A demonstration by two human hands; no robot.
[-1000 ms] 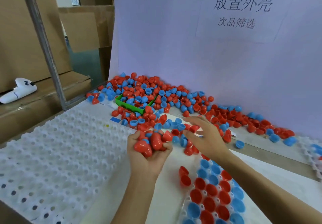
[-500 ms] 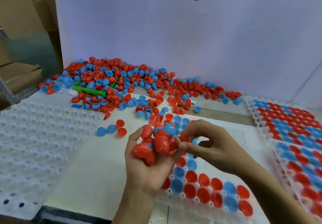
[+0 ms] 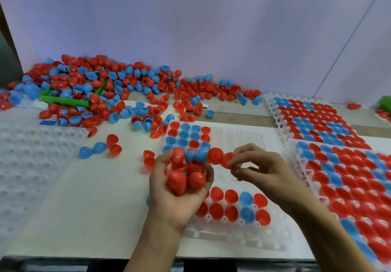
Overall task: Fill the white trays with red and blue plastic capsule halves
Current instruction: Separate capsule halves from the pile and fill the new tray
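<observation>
Counter (image 3: pixel 101 197): flat, pale, matte; fills the lower frame.
Filled trays (image 3: pixel 359 183): white moulded plastic, dimpled, right edge of frame; sockets packed with glossy red and blue domes.
Empty tray (image 3: pixel 25 166): same white dimpled moulding, left edge.
Centre tray (image 3: pixel 243 142): partly filled, under both hands.
Loose capsule halves (image 3: pixel 101 87): smooth hemispherical shells, heaped upper left around a green bin (image 3: pixel 63 100).
Left hand (image 3: pixel 179 189): palm up, fingers cupped round a handful of red and blue halves, lower centre.
Right hand (image 3: pixel 262 166): fingertips (image 3: pixel 232 161) pinching one red half (image 3: pixel 227 160), other fingers loosely curled.
</observation>
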